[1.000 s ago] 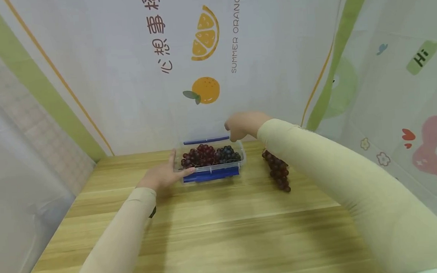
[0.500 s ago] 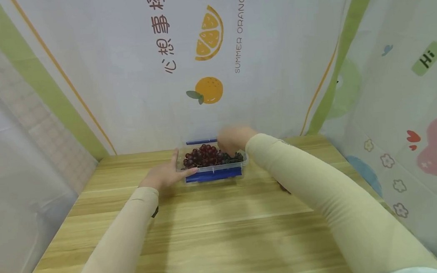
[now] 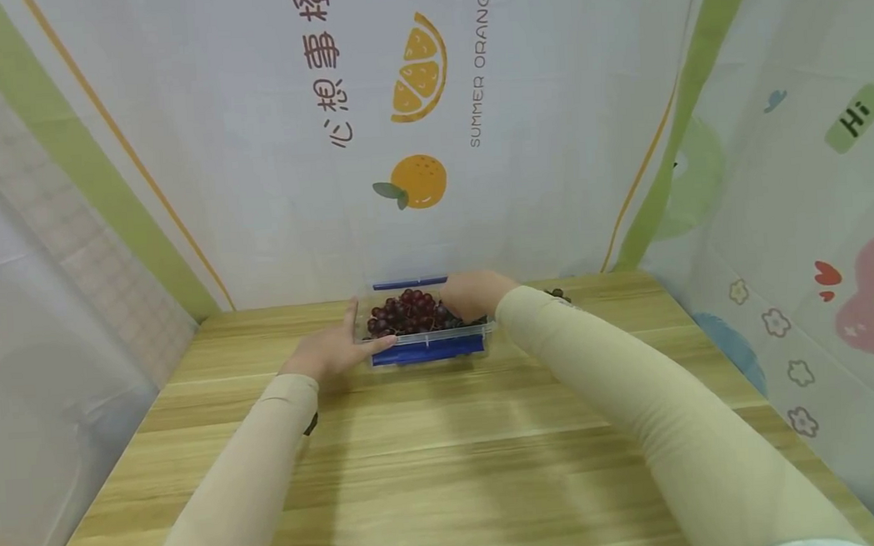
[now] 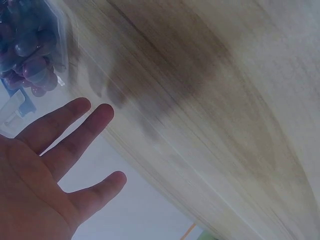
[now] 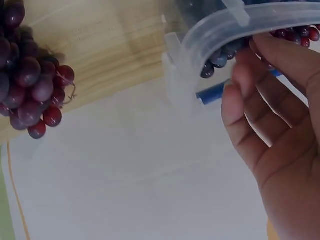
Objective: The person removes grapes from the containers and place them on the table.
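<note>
A person's left hand [image 3: 327,351] is at the left end of a clear box [image 3: 433,337], which stands at the back of a wooden table [image 3: 433,449]. Its thumb lies on the front rim, and its fingers are straight and spread apart. The right hand [image 3: 476,294] is at the box's right end; the right wrist view shows its fingers bent, with thumb and fingertips close together by the dark grapes [image 5: 219,60], and whether they pinch anything cannot be told. In the box, red grapes [image 3: 409,311] heap at the left and middle, and the dark ones lie to the right, partly behind the hand. A blue clip [image 3: 427,351] runs along the front and a blue strip [image 3: 411,283] along the back. A loose bunch [image 5: 30,72] lies on the table right of the box, mostly hidden by the right sleeve [image 3: 640,394] in the head view. Behind hangs a white cloth [image 3: 267,191] printed with oranges [image 3: 424,181] and lettering [image 3: 480,70]
</note>
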The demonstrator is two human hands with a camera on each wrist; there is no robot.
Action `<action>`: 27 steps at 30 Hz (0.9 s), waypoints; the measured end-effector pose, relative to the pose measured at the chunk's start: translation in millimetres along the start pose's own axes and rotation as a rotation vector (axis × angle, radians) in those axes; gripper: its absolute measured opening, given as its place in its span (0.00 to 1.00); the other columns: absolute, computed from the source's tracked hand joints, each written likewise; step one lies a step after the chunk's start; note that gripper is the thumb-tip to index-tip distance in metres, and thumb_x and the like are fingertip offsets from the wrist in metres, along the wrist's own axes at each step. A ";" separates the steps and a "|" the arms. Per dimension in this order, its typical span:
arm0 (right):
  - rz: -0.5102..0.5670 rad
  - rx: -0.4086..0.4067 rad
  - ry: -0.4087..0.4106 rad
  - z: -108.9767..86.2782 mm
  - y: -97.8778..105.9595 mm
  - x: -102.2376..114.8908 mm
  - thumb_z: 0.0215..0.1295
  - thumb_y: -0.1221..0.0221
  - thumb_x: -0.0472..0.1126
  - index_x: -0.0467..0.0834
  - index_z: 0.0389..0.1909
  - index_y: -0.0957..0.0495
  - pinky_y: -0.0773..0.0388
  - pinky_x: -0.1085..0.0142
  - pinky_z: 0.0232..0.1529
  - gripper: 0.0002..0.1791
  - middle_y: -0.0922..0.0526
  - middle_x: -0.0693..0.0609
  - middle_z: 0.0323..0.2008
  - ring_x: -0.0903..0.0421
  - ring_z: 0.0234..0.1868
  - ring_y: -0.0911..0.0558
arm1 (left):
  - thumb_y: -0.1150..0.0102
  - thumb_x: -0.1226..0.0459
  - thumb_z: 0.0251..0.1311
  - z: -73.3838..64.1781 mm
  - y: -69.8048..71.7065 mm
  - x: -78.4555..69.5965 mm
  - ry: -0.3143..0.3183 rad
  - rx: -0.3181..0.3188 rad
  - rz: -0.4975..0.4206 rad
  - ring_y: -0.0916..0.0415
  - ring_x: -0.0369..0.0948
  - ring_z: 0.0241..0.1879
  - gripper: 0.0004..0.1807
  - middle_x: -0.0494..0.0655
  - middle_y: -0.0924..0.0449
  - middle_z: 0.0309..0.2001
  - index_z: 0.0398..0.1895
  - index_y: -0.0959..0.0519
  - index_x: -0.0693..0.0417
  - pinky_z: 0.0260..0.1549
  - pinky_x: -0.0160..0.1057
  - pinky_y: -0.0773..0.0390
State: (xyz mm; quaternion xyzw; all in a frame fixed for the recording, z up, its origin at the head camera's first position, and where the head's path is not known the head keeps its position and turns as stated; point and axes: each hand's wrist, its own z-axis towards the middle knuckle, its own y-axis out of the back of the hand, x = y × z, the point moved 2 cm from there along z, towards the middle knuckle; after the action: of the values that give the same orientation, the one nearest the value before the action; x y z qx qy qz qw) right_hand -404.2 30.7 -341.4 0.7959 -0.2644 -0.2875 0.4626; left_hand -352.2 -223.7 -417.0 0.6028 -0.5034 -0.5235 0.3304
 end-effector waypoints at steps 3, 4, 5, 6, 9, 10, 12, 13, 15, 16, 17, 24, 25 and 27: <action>0.014 -0.020 0.006 2.2 -4.9 -0.9 0.81 0.46 0.32 0.49 0.29 0.21 0.27 0.64 0.34 0.17 0.19 0.55 0.28 0.60 0.28 0.28 | 0.68 0.09 0.47 0.2 -0.7 1.2 -0.001 -0.011 0.002 0.12 0.49 0.37 0.75 0.66 0.22 0.69 0.86 0.79 0.41 0.26 0.42 0.19; 0.024 -0.025 0.007 2.9 -6.4 -1.4 0.81 0.47 0.32 0.49 0.26 0.24 0.28 0.64 0.34 0.19 0.23 0.56 0.25 0.60 0.27 0.30 | 0.68 0.09 0.48 0.2 -0.8 1.2 -0.007 -0.011 0.003 0.12 0.50 0.38 0.75 0.67 0.23 0.71 0.86 0.80 0.42 0.27 0.43 0.18; 0.035 -0.029 0.010 3.7 -7.9 -2.1 0.81 0.47 0.31 0.50 0.24 0.28 0.29 0.63 0.34 0.21 0.27 0.56 0.23 0.59 0.26 0.33 | 0.68 0.09 0.48 0.1 -0.8 1.2 -0.006 -0.013 0.001 0.12 0.51 0.39 0.75 0.67 0.24 0.71 0.86 0.80 0.41 0.27 0.43 0.18; 0.039 -0.035 0.014 4.4 -9.2 -2.8 0.81 0.48 0.31 0.50 0.22 0.31 0.29 0.64 0.33 0.22 0.30 0.56 0.22 0.59 0.25 0.35 | 0.68 0.09 0.48 0.0 -0.7 1.0 -0.007 -0.017 0.000 0.12 0.51 0.41 0.75 0.67 0.24 0.72 0.86 0.79 0.41 0.28 0.43 0.18; 0.042 -0.059 0.025 5.1 -12.7 -4.3 0.81 0.47 0.31 0.52 0.20 0.35 0.30 0.64 0.33 0.25 0.34 0.57 0.20 0.60 0.23 0.37 | 0.67 0.09 0.48 -1.1 0.0 0.2 -0.012 -0.020 -0.006 0.11 0.52 0.42 0.75 0.67 0.26 0.73 0.86 0.79 0.41 0.27 0.43 0.18; 0.041 -0.061 0.029 4.6 -12.9 -4.6 0.81 0.47 0.30 0.52 0.20 0.35 0.31 0.64 0.33 0.25 0.35 0.57 0.20 0.60 0.23 0.37 | 0.67 0.09 0.49 -1.6 0.4 -0.2 -0.014 -0.019 -0.007 0.11 0.52 0.42 0.75 0.68 0.26 0.73 0.86 0.79 0.42 0.27 0.43 0.18; 0.035 -0.071 0.038 3.5 -13.1 -5.1 0.81 0.47 0.31 0.52 0.21 0.34 0.31 0.64 0.33 0.24 0.32 0.57 0.21 0.60 0.24 0.37 | 0.66 0.09 0.49 -2.3 1.1 -0.6 -0.014 -0.019 -0.008 0.11 0.53 0.42 0.75 0.67 0.28 0.75 0.86 0.79 0.42 0.27 0.43 0.18; 0.033 -0.075 0.040 2.5 -12.6 -5.1 0.81 0.47 0.31 0.51 0.21 0.32 0.31 0.63 0.33 0.23 0.30 0.56 0.22 0.60 0.25 0.36 | 0.66 0.10 0.49 -2.5 1.2 -0.6 -0.015 -0.017 -0.008 0.11 0.53 0.42 0.75 0.67 0.29 0.75 0.86 0.79 0.42 0.28 0.43 0.18; 0.025 -0.085 0.043 0.0 -10.3 -5.1 0.81 0.47 0.31 0.50 0.23 0.29 0.29 0.63 0.34 0.22 0.25 0.55 0.24 0.59 0.26 0.34 | 0.67 0.10 0.49 -2.6 1.5 -0.3 -0.017 -0.015 -0.007 0.11 0.53 0.43 0.75 0.67 0.31 0.77 0.86 0.79 0.42 0.28 0.44 0.17; 0.023 -0.090 0.040 -1.5 -8.7 -5.2 0.81 0.48 0.31 0.50 0.24 0.28 0.28 0.63 0.35 0.21 0.23 0.55 0.26 0.59 0.27 0.33 | 0.67 0.09 0.49 -2.5 1.5 0.0 -0.017 -0.012 -0.008 0.11 0.53 0.43 0.75 0.67 0.32 0.78 0.86 0.79 0.42 0.29 0.44 0.17; 0.015 -0.096 0.036 -2.9 -7.2 -5.4 0.81 0.48 0.31 0.49 0.25 0.26 0.26 0.63 0.35 0.20 0.21 0.54 0.28 0.59 0.28 0.32 | 0.68 0.09 0.49 -2.5 1.5 0.4 -0.018 -0.012 -0.008 0.11 0.53 0.43 0.75 0.66 0.33 0.78 0.86 0.79 0.42 0.29 0.45 0.17; -0.009 -0.069 0.002 -13.4 6.7 -9.5 0.82 0.49 0.34 0.46 0.36 0.19 0.20 0.62 0.41 0.13 0.16 0.51 0.34 0.58 0.31 0.25 | 0.67 0.09 0.49 -3.3 1.5 0.7 -0.011 -0.006 -0.008 0.11 0.56 0.47 0.75 0.65 0.33 0.78 0.86 0.80 0.41 0.32 0.46 0.16; -0.015 -0.067 -0.002 -15.4 9.3 -10.5 0.82 0.49 0.34 0.45 0.38 0.19 0.18 0.62 0.42 0.12 0.16 0.51 0.35 0.58 0.32 0.24 | 0.68 0.09 0.49 -3.1 1.4 0.5 -0.012 -0.005 -0.009 0.11 0.56 0.47 0.75 0.66 0.33 0.78 0.86 0.80 0.41 0.31 0.45 0.16; -0.015 -0.060 -0.013 -19.7 14.7 -12.1 0.82 0.49 0.34 0.44 0.40 0.18 0.17 0.61 0.45 0.12 0.15 0.50 0.37 0.57 0.34 0.22 | 0.67 0.09 0.49 -3.0 1.2 0.4 -0.009 -0.004 -0.011 0.11 0.56 0.45 0.75 0.66 0.32 0.78 0.86 0.80 0.41 0.30 0.45 0.17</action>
State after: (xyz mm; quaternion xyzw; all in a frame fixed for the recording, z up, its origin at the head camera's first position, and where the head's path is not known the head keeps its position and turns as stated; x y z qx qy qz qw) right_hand -401.1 44.2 -317.8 0.7817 -0.2525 -0.3039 0.4826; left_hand -349.7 -224.8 -415.3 0.6025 -0.5006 -0.5290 0.3263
